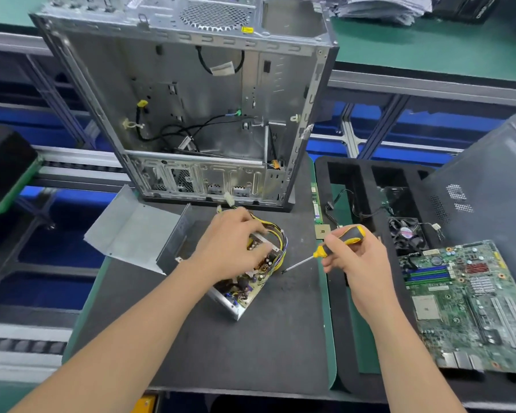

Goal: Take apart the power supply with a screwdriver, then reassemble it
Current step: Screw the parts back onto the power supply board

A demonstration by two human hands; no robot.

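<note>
Writing on the case's (191, 99) yellow sticker (247, 29) is too small to read, and the opened power supply (245, 290) lies on the table's (332, 353) dark mat (251, 347) just before the case, partly hidden under the left grip (236, 242) clutching its board, while the right grip (358, 257) holds the screwdriver (322, 250), tip beside it.

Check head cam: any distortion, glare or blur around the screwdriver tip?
Head view: wide-angle bowing bends the computer case edges; light is even, shadows soft, no strong glare; the screwdriver in the right hand is sharp, tip readable beside the power supply under the left hand; frame corners go soft.
</note>
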